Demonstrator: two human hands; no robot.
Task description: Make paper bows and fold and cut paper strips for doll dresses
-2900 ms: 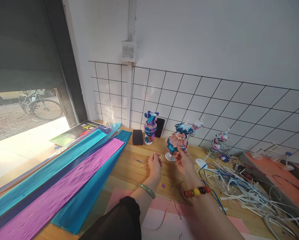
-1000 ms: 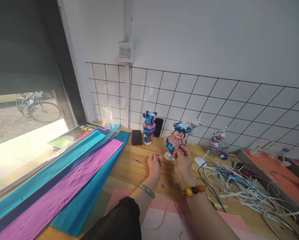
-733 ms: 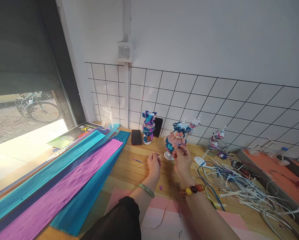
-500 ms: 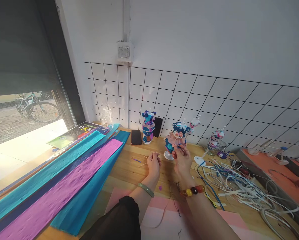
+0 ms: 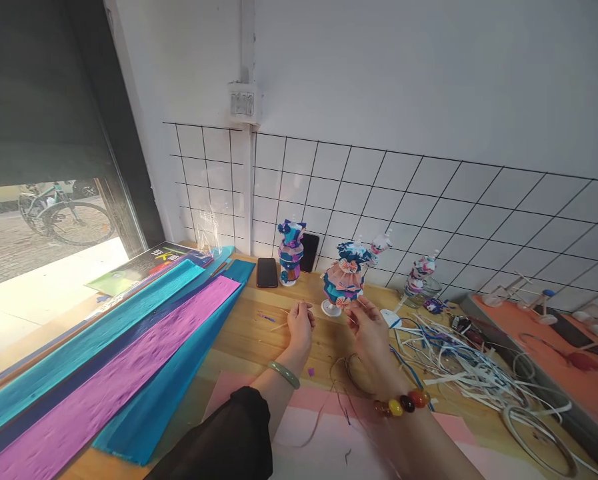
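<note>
The small paper doll (image 5: 343, 280) in a ruffled blue, teal and pink crepe dress stands upright on a round white base (image 5: 330, 309) toward the back of the light wooden tabletop (image 5: 249, 340), between the two hands. It looks very light and easily crushed: the pleated skirt layers and the little fan bows would likely flatten or tear under a firm pinch, so the stiffer places to take hold are probably the base or the thin stem under the skirt. The right hand (image 5: 371, 331) reaches up to the skirt's lower hem with its fingers half curled, thumb and forefinger close together; I cannot tell whether they grip the paper or only touch it. The left hand (image 5: 300, 325) rests just left of the base, loosely closed with thumb and forefinger tips pressed together; anything between them is too small to make out. Behind stand a second purple and blue paper figure (image 5: 289, 259) and two black phones (image 5: 267, 272). Long teal and magenta crepe paper sheets (image 5: 153, 347) lie to the left, and a tangle of white and blue strips (image 5: 459, 363) to the right.
</note>
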